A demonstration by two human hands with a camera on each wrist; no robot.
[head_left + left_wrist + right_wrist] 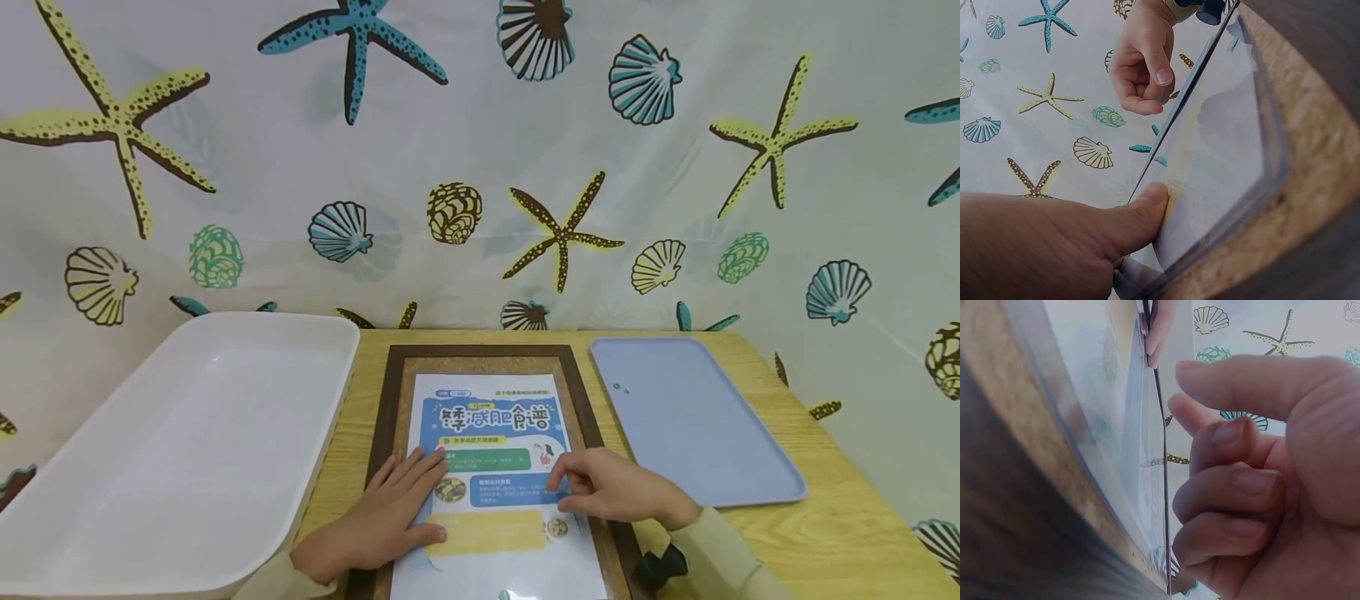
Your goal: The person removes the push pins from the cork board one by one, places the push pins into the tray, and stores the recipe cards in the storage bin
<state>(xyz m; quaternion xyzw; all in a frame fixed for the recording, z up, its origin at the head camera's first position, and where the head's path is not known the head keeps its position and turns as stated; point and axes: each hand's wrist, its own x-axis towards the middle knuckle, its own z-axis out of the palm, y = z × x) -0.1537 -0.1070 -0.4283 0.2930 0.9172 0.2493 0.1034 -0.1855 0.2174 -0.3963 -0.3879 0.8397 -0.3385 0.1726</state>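
A printed sheet (pixel 495 575) with blue, green and yellow panels lies under a clear plastic layer (pixel 1272 169) on a cork board (pixel 480 365) with a dark wooden frame (pixel 587 392). My left hand (pixel 393 508) rests on the sheet's left side, palm down, fingers straight and thumb apart. Over the sheet's right edge is my right hand (pixel 615 486), holding nothing. In the right wrist view its thumb (pixel 1241 384) and forefinger reach out with a gap between them, while the other fingers are loosely curled. Whether the right hand touches the sheet, I cannot tell.
To the left stands a large white tray (pixel 187 450) with a raised rim. A flat pale blue tray (pixel 697 425) lies to the right of the frame on the wooden table (pixel 832 517). Behind hangs a white curtain (pixel 450 142) printed with starfish and shells.
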